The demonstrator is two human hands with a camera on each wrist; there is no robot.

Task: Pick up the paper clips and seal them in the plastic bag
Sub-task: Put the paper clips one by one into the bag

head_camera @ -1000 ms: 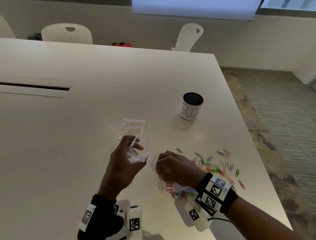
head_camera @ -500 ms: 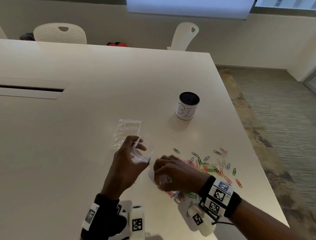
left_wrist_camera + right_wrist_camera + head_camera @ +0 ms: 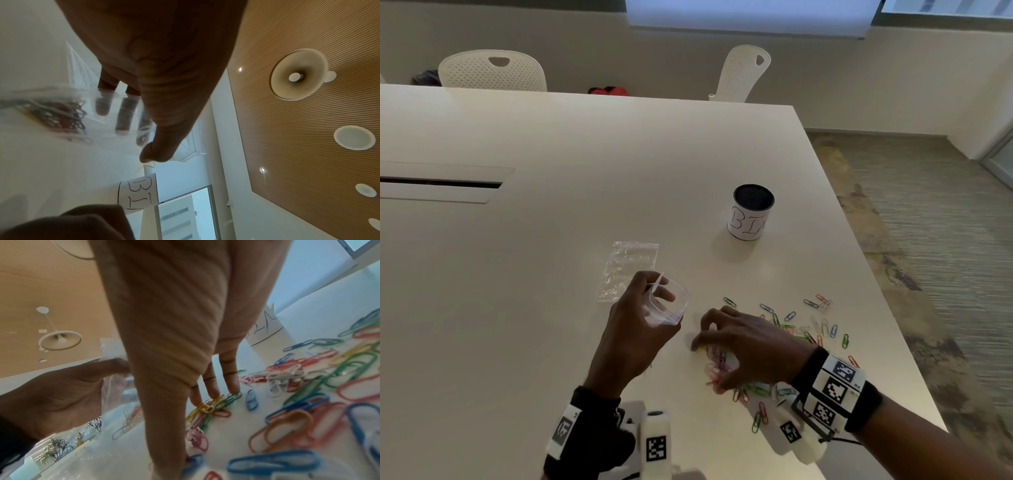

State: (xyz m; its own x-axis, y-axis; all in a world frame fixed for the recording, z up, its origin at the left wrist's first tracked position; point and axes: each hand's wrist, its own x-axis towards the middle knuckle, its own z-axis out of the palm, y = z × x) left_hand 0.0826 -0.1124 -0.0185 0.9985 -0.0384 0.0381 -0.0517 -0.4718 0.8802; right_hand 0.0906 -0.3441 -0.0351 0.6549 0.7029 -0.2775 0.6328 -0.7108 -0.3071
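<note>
- My left hand (image 3: pixel 635 329) holds the plastic bag (image 3: pixel 666 305) open above the table (image 3: pixel 551 274)
- My right hand (image 3: pixel 750 346) fingertips (image 3: pixel 213 394) press on paper clips (image 3: pixel 213 404) beside the bag

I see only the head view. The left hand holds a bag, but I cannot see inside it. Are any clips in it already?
Observer: Yes. In the left wrist view, a bunch of clips lies inside the bag that the left hand grips.
Operator: Does the right hand hold a clip?
Observer: None that I can see. In the right wrist view, the fingertips of the right hand touch a yellow clip lying on the table.
</note>
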